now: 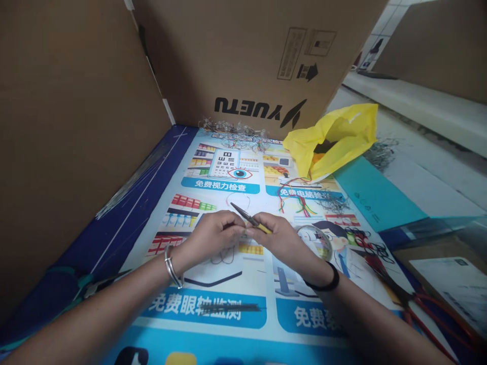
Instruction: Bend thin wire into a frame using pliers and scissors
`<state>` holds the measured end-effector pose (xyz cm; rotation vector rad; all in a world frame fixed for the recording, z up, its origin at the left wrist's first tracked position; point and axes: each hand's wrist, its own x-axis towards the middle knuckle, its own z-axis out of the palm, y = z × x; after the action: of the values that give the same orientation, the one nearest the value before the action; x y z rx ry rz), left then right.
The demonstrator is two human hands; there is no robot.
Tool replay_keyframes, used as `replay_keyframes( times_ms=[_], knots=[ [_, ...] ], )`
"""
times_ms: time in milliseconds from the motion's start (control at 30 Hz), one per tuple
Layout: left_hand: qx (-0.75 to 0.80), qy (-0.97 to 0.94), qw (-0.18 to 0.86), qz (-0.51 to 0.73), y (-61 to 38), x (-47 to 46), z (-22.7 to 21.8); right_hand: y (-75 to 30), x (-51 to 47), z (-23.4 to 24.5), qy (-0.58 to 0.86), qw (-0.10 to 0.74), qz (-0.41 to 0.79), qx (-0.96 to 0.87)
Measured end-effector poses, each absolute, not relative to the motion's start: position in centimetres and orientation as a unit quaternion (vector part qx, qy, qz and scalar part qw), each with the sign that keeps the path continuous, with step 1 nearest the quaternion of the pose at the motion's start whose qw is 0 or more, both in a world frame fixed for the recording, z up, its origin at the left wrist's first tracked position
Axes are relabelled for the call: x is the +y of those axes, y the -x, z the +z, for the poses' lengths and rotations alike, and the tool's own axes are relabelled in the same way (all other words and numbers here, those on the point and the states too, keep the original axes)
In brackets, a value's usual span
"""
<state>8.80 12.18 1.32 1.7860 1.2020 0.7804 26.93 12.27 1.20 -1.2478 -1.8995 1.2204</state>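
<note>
Near the middle of the printed sheet my two hands meet, fingertips almost touching. My right hand [279, 235] is closed round needle-nose pliers [246, 215] with a yellow handle; their dark pointed jaws aim up and left. My left hand [215, 235] is closed in a pinch on a thin wire [239, 195], which curves in a faint loop beyond the fingers. More of the fine loop shows below the left hand. What lies exactly between the fingertips is hidden. A bundle of short dark wires [230, 306] lies on the sheet nearer to me.
Cardboard walls [236, 61] stand behind and at left. A yellow bag [342, 129], coloured cords [302, 203] and a clear round dish [323, 243] are at right. Red-handled scissors [414, 299] lie front right. Long wires [133, 182] lie left; tangled clear pieces [234, 129] lie behind.
</note>
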Motion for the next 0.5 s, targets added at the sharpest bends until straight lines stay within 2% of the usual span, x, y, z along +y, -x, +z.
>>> replay_keyframes(
  times_ms=[133, 267, 433, 500],
  knots=[
    [0.494, -0.671, 0.45, 0.321, -8.5, 12.8, 0.7, -26.6, 13.1, 1.1, 0.447, 0.248, 0.442, -0.737],
    [0.488, -0.676, 0.448, 0.322, -7.5, 14.0, 1.2, -26.5, 14.1, 1.1, 0.468, 0.257, 0.395, -0.747],
    [0.544, -0.767, 0.229, 0.252, -5.8, 15.4, 0.4, -26.8, 14.6, 0.4, 0.538, 0.229, 0.257, -0.77],
    [0.546, -0.787, 0.187, 0.219, -5.7, 15.5, -0.3, -26.8, 14.4, 0.1, 0.549, 0.216, 0.22, -0.777]
  ],
)
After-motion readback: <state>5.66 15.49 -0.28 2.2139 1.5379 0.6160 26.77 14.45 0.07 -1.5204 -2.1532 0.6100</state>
